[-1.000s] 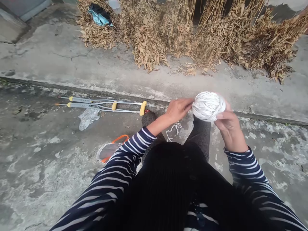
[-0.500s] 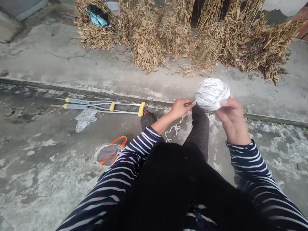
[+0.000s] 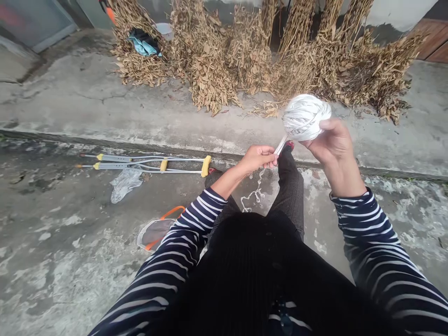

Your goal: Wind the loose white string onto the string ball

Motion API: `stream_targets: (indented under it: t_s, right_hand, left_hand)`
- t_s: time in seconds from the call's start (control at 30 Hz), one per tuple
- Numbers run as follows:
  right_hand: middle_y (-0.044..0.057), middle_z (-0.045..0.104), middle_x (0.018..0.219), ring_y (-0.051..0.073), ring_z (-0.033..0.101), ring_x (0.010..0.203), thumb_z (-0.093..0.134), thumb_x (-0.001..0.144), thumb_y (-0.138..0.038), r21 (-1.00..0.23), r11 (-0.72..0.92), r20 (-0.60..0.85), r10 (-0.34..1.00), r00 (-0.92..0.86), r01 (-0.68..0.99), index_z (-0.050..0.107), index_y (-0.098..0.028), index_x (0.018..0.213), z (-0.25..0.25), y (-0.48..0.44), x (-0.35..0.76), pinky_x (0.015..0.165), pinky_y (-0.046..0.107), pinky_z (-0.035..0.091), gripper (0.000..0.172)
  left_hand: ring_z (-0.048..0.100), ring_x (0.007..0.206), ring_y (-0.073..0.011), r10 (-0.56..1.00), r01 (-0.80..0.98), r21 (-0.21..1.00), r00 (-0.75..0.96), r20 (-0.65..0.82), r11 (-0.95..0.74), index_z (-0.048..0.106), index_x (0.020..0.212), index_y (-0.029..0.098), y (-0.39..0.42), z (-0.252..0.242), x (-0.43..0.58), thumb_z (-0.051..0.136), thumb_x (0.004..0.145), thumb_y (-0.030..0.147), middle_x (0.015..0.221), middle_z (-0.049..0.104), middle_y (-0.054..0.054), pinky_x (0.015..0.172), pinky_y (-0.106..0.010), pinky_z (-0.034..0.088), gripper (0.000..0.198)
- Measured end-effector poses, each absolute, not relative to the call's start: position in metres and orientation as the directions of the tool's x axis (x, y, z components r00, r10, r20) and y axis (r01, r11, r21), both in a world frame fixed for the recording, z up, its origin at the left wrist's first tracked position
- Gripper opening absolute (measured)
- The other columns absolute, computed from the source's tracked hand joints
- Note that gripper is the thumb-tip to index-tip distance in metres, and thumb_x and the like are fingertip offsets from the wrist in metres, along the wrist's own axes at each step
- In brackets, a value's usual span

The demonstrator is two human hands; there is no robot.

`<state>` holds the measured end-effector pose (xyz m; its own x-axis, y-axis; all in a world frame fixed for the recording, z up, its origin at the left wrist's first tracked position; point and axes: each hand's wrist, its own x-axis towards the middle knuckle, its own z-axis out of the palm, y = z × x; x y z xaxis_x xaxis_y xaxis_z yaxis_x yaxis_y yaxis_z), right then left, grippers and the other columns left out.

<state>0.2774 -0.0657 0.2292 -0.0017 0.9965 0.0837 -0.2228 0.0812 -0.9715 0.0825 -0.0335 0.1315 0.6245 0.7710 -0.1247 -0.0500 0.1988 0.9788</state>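
Note:
A large ball of white cord (image 3: 305, 117) is held up in front of me by my right hand (image 3: 332, 144), its thumb on the ball's right side and the fingers partly hidden beneath. My left hand (image 3: 261, 159) pinches the white strand (image 3: 281, 145) that runs down from the underside of the ball. Below my left hand, a loose, kinked length of the cord (image 3: 258, 192) hangs between my legs toward the concrete ground.
Two crutches (image 3: 150, 163) lie on the ground at the left, beside a crumpled clear plastic bag (image 3: 126, 184). Nearer me is a grey bag with orange handles (image 3: 156, 232). A low concrete step (image 3: 140, 114) crosses ahead, with dried plant bundles (image 3: 213, 70) against the wall.
My right hand has raised the ball a little. My left hand has moved slightly down and left, and a longer strand now shows between it and the ball.

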Motion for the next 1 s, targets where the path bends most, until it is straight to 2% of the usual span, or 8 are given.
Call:
stream_targets:
  t_s: [0.17, 0.3, 0.43, 0.5, 0.67, 0.77, 0.87, 1.0]
  right_hand:
    - [0.004, 0.073, 0.129, 0.037, 0.061, 0.135, 0.081, 0.062, -0.057, -0.988, 0.128, 0.133, 0.990, -0.051, -0.091, 0.066, -0.034, 0.129, 0.244, -0.047, 0.285, 0.104, 0.059, 0.062, 0.073]
    - [0.006, 0.073, 0.122, 0.037, 0.066, 0.119, 0.087, 0.057, -0.043, -0.985, 0.170, 0.171, 0.984, -0.057, -0.030, 0.071, -0.028, 0.115, 0.248, -0.034, 0.292, 0.096, 0.059, 0.063, 0.062]
    - [0.005, 0.072, 0.101, 0.030, 0.068, 0.094, 0.089, 0.053, -0.031, -0.978, 0.201, 0.200, 0.980, -0.017, 0.055, 0.072, -0.025, 0.109, 0.252, -0.028, 0.285, 0.079, 0.049, 0.064, 0.058]
    - [0.003, 0.069, 0.098, 0.026, 0.066, 0.087, 0.090, 0.052, -0.031, -0.956, 0.260, 0.261, 0.965, -0.006, 0.135, 0.071, -0.025, 0.110, 0.257, -0.026, 0.277, 0.078, 0.047, 0.062, 0.061]
    - [0.005, 0.070, 0.118, 0.031, 0.063, 0.109, 0.094, 0.051, -0.029, -0.694, 0.454, 0.499, 0.863, -0.081, 0.559, 0.069, -0.026, 0.112, 0.268, -0.021, 0.266, 0.104, 0.055, 0.052, 0.066]
    - [0.007, 0.068, 0.126, 0.034, 0.061, 0.117, 0.090, 0.057, -0.028, -0.585, 0.487, 0.538, 0.831, -0.139, 0.648, 0.065, -0.028, 0.118, 0.265, -0.023, 0.265, 0.107, 0.055, 0.049, 0.066]
    - [0.009, 0.065, 0.131, 0.036, 0.058, 0.122, 0.084, 0.061, -0.027, -0.564, 0.498, 0.526, 0.832, -0.179, 0.659, 0.061, -0.027, 0.121, 0.253, -0.027, 0.263, 0.107, 0.054, 0.048, 0.064]
    - [0.008, 0.062, 0.127, 0.033, 0.058, 0.116, 0.079, 0.062, -0.031, -0.645, 0.458, 0.452, 0.874, -0.177, 0.612, 0.056, -0.027, 0.125, 0.234, -0.028, 0.264, 0.104, 0.053, 0.048, 0.067]
  left_hand:
    - [0.062, 0.059, -0.0082, 0.818, -0.094, 0.978, 0.566, -0.102, 0.187, 0.077, 0.084, 0.008, -0.027, 0.140, 0.078, 0.079, 0.088, 0.025, 0.085, 0.079, -0.009, 0.054, -0.022, 0.049, 0.017]
    - [0.066, 0.067, -0.0099, 0.844, -0.165, 0.953, 0.519, -0.136, 0.255, 0.080, 0.097, 0.008, -0.020, 0.138, 0.074, 0.086, 0.083, 0.028, 0.105, 0.082, -0.012, 0.062, -0.025, 0.059, 0.025]
    - [0.072, 0.081, -0.0147, 0.866, -0.217, 0.931, 0.474, -0.162, 0.293, 0.078, 0.094, 0.008, -0.008, 0.137, 0.073, 0.090, 0.081, 0.028, 0.096, 0.081, -0.011, 0.070, -0.027, 0.062, 0.027]
    - [0.073, 0.081, -0.0156, 0.864, -0.244, 0.921, 0.477, -0.158, 0.303, 0.075, 0.089, 0.007, -0.005, 0.140, 0.074, 0.091, 0.081, 0.029, 0.088, 0.079, -0.010, 0.071, -0.027, 0.061, 0.029]
    - [0.074, 0.080, -0.0173, 0.799, -0.324, 0.888, 0.597, -0.075, 0.325, 0.073, 0.088, 0.008, -0.007, 0.158, 0.070, 0.094, 0.075, 0.041, 0.088, 0.079, -0.011, 0.063, -0.024, 0.055, 0.041]
    - [0.074, 0.079, -0.0176, 0.784, -0.330, 0.885, 0.617, -0.060, 0.327, 0.073, 0.087, 0.009, -0.011, 0.168, 0.066, 0.095, 0.071, 0.043, 0.088, 0.079, -0.012, 0.059, -0.023, 0.051, 0.044]
    - [0.075, 0.081, -0.0179, 0.806, -0.342, 0.887, 0.589, -0.056, 0.311, 0.074, 0.086, 0.009, -0.013, 0.170, 0.065, 0.093, 0.073, 0.039, 0.087, 0.079, -0.012, 0.060, -0.022, 0.050, 0.038]
    - [0.076, 0.089, -0.0199, 0.828, -0.319, 0.916, 0.560, -0.025, 0.243, 0.076, 0.086, 0.009, -0.018, 0.169, 0.070, 0.087, 0.077, 0.038, 0.096, 0.081, -0.016, 0.062, -0.023, 0.051, 0.032]
